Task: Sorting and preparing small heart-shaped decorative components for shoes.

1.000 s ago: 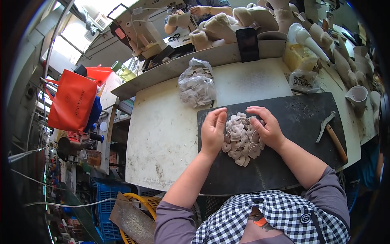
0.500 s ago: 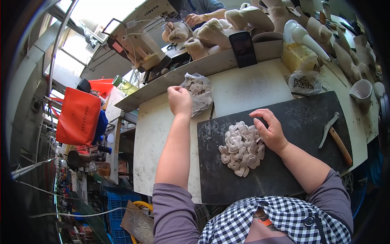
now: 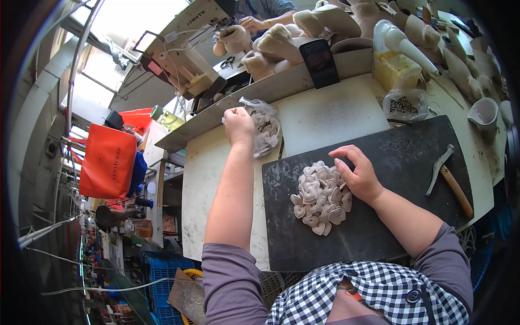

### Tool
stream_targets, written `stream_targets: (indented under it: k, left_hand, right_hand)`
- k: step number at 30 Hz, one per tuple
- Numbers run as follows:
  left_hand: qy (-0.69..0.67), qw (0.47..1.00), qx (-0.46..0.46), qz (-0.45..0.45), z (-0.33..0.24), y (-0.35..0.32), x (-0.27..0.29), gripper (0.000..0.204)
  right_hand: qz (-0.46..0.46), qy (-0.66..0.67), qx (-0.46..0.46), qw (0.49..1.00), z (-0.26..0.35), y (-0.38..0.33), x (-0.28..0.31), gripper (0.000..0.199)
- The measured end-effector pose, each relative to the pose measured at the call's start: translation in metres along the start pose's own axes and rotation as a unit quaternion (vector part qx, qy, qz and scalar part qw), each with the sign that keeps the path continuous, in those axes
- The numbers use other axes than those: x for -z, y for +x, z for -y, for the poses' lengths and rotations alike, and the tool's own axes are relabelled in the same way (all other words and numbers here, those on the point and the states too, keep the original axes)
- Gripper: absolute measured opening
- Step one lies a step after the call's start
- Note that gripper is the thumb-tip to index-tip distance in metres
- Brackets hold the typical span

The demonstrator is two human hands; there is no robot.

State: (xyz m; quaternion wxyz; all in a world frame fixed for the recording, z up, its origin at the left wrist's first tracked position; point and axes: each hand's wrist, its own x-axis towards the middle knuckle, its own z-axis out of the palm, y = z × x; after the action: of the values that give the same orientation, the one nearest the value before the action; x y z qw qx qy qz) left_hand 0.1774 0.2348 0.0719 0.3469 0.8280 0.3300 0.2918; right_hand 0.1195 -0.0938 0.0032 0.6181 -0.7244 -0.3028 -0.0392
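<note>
A pile of pale beige heart-shaped pieces (image 3: pixel 320 199) lies on the black board (image 3: pixel 303 252). My right hand (image 3: pixel 357 174) rests on the board at the pile's right edge, fingers loosely curved and thumb apart, with nothing held. Farther off to the left, my left hand (image 3: pixel 239 127) is closed in a fist at the left side of a clear plastic bag (image 3: pixel 266 145). A bit of its film pokes out beside the fist, so I have hold of the bag's edge. More of the beige pieces (image 3: pixel 262 120) sit inside the bag.
A hammer (image 3: pixel 454 187) lies on the board's right side. Behind it are a bag of small metal bits (image 3: pixel 403 105), a yellowish container (image 3: pixel 398 70) and a white cup (image 3: pixel 482 112). A phone (image 3: pixel 318 63) leans on the ledge. Across it, a person's hand (image 3: pixel 252 23) is near a sewing machine (image 3: pixel 187 49).
The bag has shifted slightly beside my left hand, and its film now shows left of the fist. My right hand and the pile stay nearly the same.
</note>
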Motion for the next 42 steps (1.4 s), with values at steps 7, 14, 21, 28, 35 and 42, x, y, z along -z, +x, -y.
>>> stream_targets:
  k: [7,14,21,28,35,42]
  left_hand:
    - [-0.152,0.975,0.024,-0.159,-0.003,0.018,-0.050,0.039]
    - [-0.402,0.910,0.099,-0.009,-0.053,0.044,0.015,0.013]
    - [-0.324,0.943,0.073,0.021,-0.075,0.055,0.121,0.016]
    - [-0.160,0.984,0.029,0.078,-0.077,0.042,0.159,0.018]
    - [0.186,0.979,-0.074,0.033,-0.037,0.052,0.185,0.031]
    - [0.125,0.989,-0.041,0.062,0.051,0.065,0.150,0.030]
  right_hand:
    - [0.004,-0.003,0.012,1.000,-0.004,0.001,-0.003,0.018]
    - [0.006,-0.004,-0.005,1.000,-0.007,0.001,0.001,0.018]
    - [0.002,-0.016,0.007,1.000,-0.011,0.000,-0.001,0.019]
    - [0.007,-0.008,0.001,1.000,-0.010,0.000,0.002,0.021]
    - [0.009,-0.007,-0.003,1.000,-0.010,-0.001,0.002,0.022]
    - [0.002,-0.007,-0.011,1.000,-0.011,-0.001,0.003,0.022]
